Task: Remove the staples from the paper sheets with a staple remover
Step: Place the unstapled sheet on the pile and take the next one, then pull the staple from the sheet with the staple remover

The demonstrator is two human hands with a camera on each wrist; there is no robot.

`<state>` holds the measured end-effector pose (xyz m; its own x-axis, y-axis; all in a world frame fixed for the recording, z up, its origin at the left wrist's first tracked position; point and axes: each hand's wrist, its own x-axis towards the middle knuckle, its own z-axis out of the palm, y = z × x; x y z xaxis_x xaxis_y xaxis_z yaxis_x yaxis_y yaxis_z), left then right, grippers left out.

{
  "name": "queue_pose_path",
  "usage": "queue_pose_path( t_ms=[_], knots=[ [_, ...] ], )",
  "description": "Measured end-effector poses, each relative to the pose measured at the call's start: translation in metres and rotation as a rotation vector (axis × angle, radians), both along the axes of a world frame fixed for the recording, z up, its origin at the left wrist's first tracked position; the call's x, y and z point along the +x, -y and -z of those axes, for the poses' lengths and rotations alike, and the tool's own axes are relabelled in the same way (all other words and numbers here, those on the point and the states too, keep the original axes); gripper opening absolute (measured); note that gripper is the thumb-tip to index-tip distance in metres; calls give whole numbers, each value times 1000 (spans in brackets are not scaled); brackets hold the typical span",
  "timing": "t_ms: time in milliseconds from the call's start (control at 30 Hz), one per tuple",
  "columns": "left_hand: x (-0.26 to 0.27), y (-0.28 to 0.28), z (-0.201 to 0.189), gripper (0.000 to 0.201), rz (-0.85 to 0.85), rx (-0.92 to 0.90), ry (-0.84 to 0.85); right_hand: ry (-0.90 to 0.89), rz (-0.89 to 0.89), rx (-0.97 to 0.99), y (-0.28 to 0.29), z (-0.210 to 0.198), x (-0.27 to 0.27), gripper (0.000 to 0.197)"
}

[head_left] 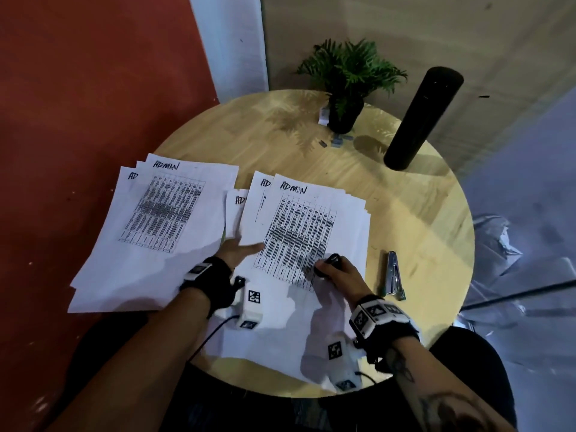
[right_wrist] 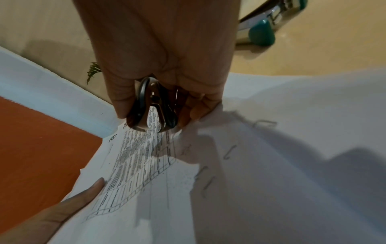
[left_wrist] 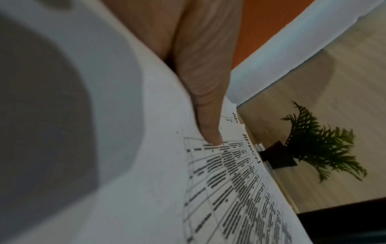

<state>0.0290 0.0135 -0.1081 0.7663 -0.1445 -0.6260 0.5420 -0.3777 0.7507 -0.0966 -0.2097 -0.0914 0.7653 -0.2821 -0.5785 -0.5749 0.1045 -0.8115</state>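
Observation:
On the round wooden table [head_left: 405,219] lie two piles of printed paper sheets: a left pile [head_left: 156,219] and a right pile [head_left: 311,226]. My right hand [head_left: 327,268] grips a black staple remover [head_left: 333,261] and holds it tips-down on the right pile. The right wrist view shows the remover [right_wrist: 152,105] with its two claws apart over the print. My left hand [head_left: 246,244] holds the right pile's left edge, its thumb [left_wrist: 206,115] flat on top and its fingers hidden under the sheets. Several loose bent staples [right_wrist: 229,151] lie on the blank part of the paper.
A metal stapler with green ends [head_left: 394,275] lies right of the paper. At the back stand a potted fern [head_left: 346,85], a tall black cylinder [head_left: 420,116] and small staple boxes [head_left: 338,140]. The left pile overhangs the table edge above an orange floor [head_left: 78,104].

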Motion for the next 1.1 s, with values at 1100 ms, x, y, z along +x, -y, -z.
queue_pose_path(
  t_ms=[1100],
  knots=[
    [7, 11, -194, 80, 236, -469, 401, 623, -63, 203, 83, -225, 29, 69]
  ],
)
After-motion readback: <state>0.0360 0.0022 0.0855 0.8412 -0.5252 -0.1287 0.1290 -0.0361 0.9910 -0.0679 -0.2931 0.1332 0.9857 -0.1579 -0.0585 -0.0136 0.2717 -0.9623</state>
